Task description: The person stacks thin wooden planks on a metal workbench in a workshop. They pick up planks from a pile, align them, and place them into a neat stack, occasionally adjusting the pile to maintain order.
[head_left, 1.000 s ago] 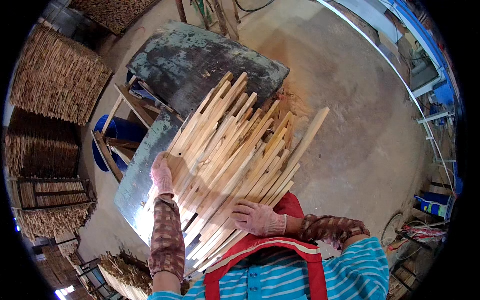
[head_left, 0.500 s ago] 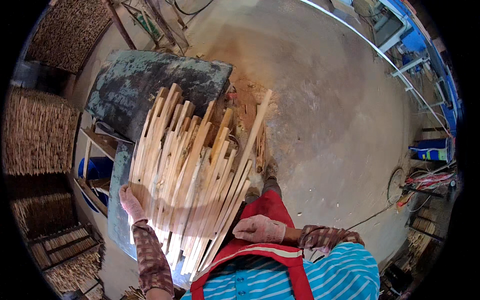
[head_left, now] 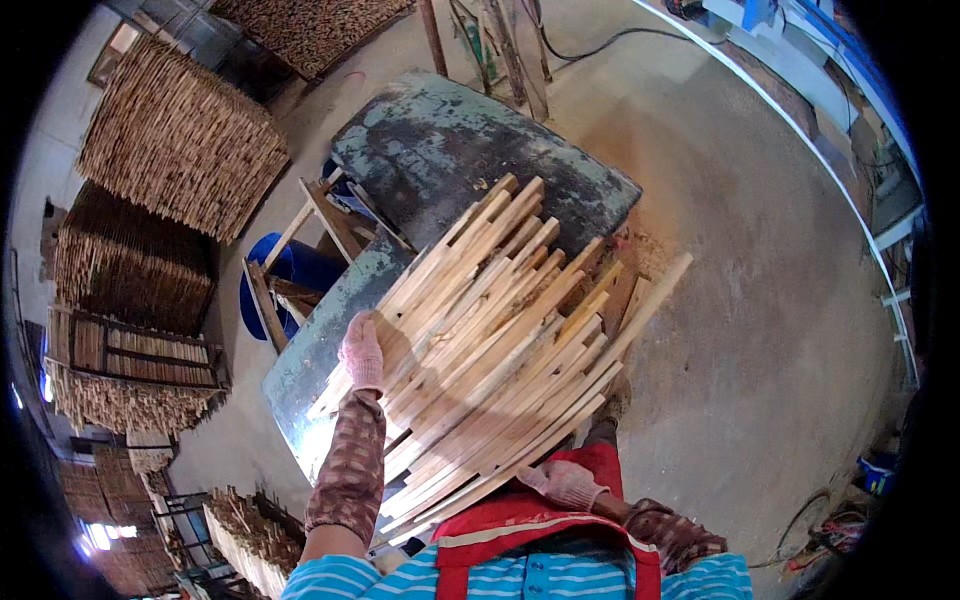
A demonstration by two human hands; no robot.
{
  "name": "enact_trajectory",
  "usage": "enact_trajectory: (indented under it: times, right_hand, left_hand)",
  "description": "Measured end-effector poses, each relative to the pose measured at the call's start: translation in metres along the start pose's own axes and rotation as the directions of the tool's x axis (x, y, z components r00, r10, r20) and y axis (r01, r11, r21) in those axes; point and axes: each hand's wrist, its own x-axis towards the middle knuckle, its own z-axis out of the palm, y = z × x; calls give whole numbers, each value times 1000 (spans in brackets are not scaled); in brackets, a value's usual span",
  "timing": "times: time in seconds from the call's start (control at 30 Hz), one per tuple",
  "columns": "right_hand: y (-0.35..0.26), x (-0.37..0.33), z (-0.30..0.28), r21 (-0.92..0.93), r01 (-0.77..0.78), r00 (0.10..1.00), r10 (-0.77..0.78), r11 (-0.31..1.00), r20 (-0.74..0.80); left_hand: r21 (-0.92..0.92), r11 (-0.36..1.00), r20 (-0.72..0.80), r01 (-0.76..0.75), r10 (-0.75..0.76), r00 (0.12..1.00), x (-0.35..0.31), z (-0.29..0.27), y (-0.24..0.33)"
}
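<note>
The hands are apart, both in pale pink knit gloves. The left hand [head_left: 361, 352] rests against the left edge of the sticks [head_left: 490, 345]; whether its fingers clamp any of them, I cannot tell. The right hand [head_left: 567, 484] is at the lower right edge of the sticks, in front of the apron [head_left: 490, 520], its fingertips at the outermost stick; whether it grips or only touches that stick, I cannot tell.

The sticks, pale and narrow, lie side by side in a broad slanting bundle over the worktop [head_left: 480, 140], their far ends uneven. One stick on the right reaches out farther than its neighbours. The worktop is dark with worn green patches, its far part bare.

Brown patterned sleeves [head_left: 352, 455] cover the forearms; the apron is red, over a blue striped shirt [head_left: 535, 578].

Left of the worktop stand a wooden frame [head_left: 335, 222] and a blue barrel [head_left: 257, 285], partly hidden by the frame. Farther left are tall stacks of wood [head_left: 180, 140]. Orange-brown sawdust [head_left: 655, 250] lies on the floor [head_left: 770, 320] beyond the sticks. A black cable [head_left: 635, 32] curves across the floor at the top.
</note>
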Motion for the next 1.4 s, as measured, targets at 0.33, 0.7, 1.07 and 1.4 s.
enact_trajectory:
  times: [0.33, 0.7, 1.07, 1.4]
  right_hand:
    - [-7, 26, 34, 458, -57, 998, 42, 887, 43]
    - [60, 49, 94, 512, 130, 982, -37, 849, -188]
    - [-18, 42, 82, 655, 29, 952, 178, 755, -247]
    - [-65, -34, 49, 295, -42, 946, 133, 954, -295]
  left_hand:
    - [124, 987, -2, -101, 102, 995, 8, -3, -15]
    - [172, 980, 9, -100, 100, 995, 4, -3, -1]
    - [135, 987, -27, -88, 92, 995, 9, -8, -8]
    - [131, 982, -77, -139, 149, 986, 3, -3, -3]
